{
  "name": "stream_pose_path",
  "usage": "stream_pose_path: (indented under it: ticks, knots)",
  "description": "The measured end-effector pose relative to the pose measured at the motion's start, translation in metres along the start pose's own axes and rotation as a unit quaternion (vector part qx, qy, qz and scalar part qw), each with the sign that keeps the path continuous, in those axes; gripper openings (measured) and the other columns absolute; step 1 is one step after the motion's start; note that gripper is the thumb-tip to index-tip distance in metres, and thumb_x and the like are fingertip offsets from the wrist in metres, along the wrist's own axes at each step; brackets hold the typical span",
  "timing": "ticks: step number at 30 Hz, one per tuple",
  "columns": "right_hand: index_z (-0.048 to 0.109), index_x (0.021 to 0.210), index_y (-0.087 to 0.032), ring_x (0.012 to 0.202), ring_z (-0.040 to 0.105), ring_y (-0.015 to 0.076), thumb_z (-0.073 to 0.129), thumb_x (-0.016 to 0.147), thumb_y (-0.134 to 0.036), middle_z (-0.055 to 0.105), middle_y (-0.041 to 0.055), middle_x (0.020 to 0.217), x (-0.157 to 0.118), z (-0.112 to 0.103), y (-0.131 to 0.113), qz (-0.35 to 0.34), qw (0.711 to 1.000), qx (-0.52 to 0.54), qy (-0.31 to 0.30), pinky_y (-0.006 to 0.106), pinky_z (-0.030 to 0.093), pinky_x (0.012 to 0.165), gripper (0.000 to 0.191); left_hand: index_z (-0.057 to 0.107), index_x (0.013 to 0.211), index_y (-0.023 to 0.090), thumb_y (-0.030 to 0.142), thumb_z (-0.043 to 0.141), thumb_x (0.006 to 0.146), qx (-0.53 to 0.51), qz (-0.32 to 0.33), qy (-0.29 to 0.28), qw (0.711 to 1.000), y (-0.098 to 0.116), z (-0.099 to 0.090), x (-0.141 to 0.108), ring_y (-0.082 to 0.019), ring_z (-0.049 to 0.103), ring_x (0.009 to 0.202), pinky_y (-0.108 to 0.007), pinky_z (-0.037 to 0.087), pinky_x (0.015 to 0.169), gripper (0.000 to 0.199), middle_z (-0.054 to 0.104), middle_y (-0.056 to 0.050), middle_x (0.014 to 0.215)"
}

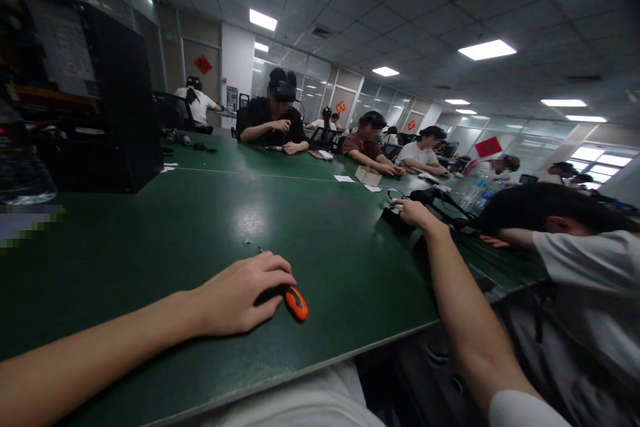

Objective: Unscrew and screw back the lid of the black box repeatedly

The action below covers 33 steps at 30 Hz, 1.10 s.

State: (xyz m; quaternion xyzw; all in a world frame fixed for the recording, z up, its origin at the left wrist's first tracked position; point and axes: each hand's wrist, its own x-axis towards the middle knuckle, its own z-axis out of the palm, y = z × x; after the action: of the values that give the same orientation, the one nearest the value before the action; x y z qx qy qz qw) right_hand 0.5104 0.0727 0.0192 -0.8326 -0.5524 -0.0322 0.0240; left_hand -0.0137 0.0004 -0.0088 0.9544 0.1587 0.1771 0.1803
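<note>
My left hand [250,290] lies low on the green table, fingers curved over a screwdriver [297,304] with an orange-and-black handle. The handle's end sticks out between thumb and fingers, and the thin tip shows past the far side of the hand. A tiny dark piece [247,241] lies just beyond it. My right hand [414,212] reaches far out to the right, to a small black box-like object [393,215]. Its fingers are bent together over that object's top; what they pinch, if anything, is too small to make out.
A black computer case [117,100] and a clear plastic bottle [23,160] stand at left. Across the green table [200,227] are white papers [344,179] and a small carton [369,176]. A person [590,267] leans head-down at right; others sit beyond.
</note>
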Motion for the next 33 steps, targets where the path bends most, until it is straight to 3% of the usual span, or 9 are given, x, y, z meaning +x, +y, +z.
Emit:
stream_pose_path:
  ticks: [4,6,11,16,19,21,25,28,33]
  knots:
    - [0.064,0.126,-0.012,0.106,0.068,0.0225,0.055,0.099,-0.032,0.071,0.0139,0.12,-0.033,-0.026,0.028,0.041,0.998,0.015,0.033,0.033,0.052,0.092,0.035,0.067,0.127,0.022,0.019,0.053,0.094,0.074,-0.008,0.005,0.997,-0.005,0.001,0.0,-0.029,0.06,0.118,-0.045,0.049,0.103,0.035,0.06,-0.012,0.135]
    - [0.069,0.117,-0.011,0.105,0.069,0.0262,0.056,0.096,-0.037,0.072,0.0167,0.117,-0.056,-0.032,0.044,0.058,0.997,0.016,0.049,0.031,0.051,0.087,0.035,0.068,0.123,0.024,0.021,0.053,0.095,0.088,-0.016,0.016,0.996,-0.012,0.002,0.0,-0.031,0.058,0.122,-0.048,0.048,0.104,0.032,0.058,-0.012,0.138]
    - [0.072,0.089,-0.017,0.085,0.072,0.0272,0.07,0.08,-0.043,0.077,0.0141,0.094,-0.111,-0.013,0.066,0.062,0.997,0.034,0.032,0.031,0.05,0.069,0.027,0.069,0.113,0.025,0.021,0.051,0.098,0.096,-0.018,0.025,0.995,-0.017,0.002,-0.001,-0.032,0.057,0.125,-0.047,0.045,0.103,0.024,0.058,-0.01,0.139]
    - [0.064,0.077,-0.02,0.076,0.068,0.0247,0.069,0.078,-0.034,0.074,0.0104,0.082,-0.13,-0.001,0.054,0.011,0.999,0.048,0.02,0.031,0.046,0.067,0.015,0.065,0.114,0.022,0.02,0.045,0.102,0.103,0.006,0.019,0.995,-0.009,-0.001,0.002,-0.025,0.065,0.107,-0.039,0.047,0.095,0.024,0.065,-0.008,0.129]
    - [0.063,0.081,-0.021,0.079,0.065,0.0219,0.067,0.081,-0.04,0.072,0.0075,0.086,-0.136,-0.009,0.02,-0.059,0.996,0.066,0.002,0.03,0.044,0.069,0.019,0.064,0.119,0.021,0.02,0.045,0.102,0.1,0.009,0.036,0.994,-0.01,-0.001,0.002,-0.023,0.067,0.095,-0.035,0.048,0.086,0.025,0.07,-0.007,0.116]
    - [0.063,0.09,-0.021,0.082,0.064,0.0203,0.064,0.086,-0.044,0.071,0.0061,0.092,-0.144,-0.017,-0.018,-0.147,0.986,0.079,-0.027,0.029,0.044,0.07,0.024,0.064,0.12,0.021,0.021,0.046,0.102,0.081,0.002,0.07,0.994,-0.012,0.0,0.001,-0.021,0.067,0.093,-0.032,0.048,0.082,0.025,0.071,-0.006,0.11]
    - [0.061,0.097,-0.02,0.088,0.061,0.0194,0.063,0.092,-0.045,0.067,0.0054,0.098,-0.167,-0.032,-0.113,-0.339,0.935,0.082,-0.058,0.029,0.042,0.075,0.025,0.066,0.124,0.019,0.023,0.049,0.102,0.02,-0.041,0.178,0.983,-0.015,-0.001,0.0,-0.02,0.066,0.095,-0.031,0.05,0.086,0.029,0.071,-0.007,0.109]
    - [0.062,0.1,-0.019,0.089,0.06,0.0202,0.066,0.091,-0.045,0.067,0.0067,0.1,-0.178,-0.042,-0.173,-0.435,0.895,0.071,-0.071,0.03,0.042,0.076,0.028,0.067,0.125,0.017,0.024,0.048,0.101,-0.016,-0.083,0.248,0.965,-0.015,-0.005,0.001,-0.02,0.065,0.092,-0.032,0.051,0.086,0.032,0.07,-0.008,0.106]
    - [0.051,0.13,-0.014,0.091,0.063,0.0214,0.069,0.087,-0.061,0.069,0.0119,0.108,-0.176,-0.068,-0.222,-0.504,0.847,0.151,-0.079,0.031,0.046,0.077,0.066,0.067,0.128,0.018,0.024,0.048,0.101,-0.054,-0.102,0.306,0.945,-0.014,-0.008,0.002,-0.021,0.064,0.102,-0.033,0.05,0.09,0.034,0.069,-0.009,0.113]
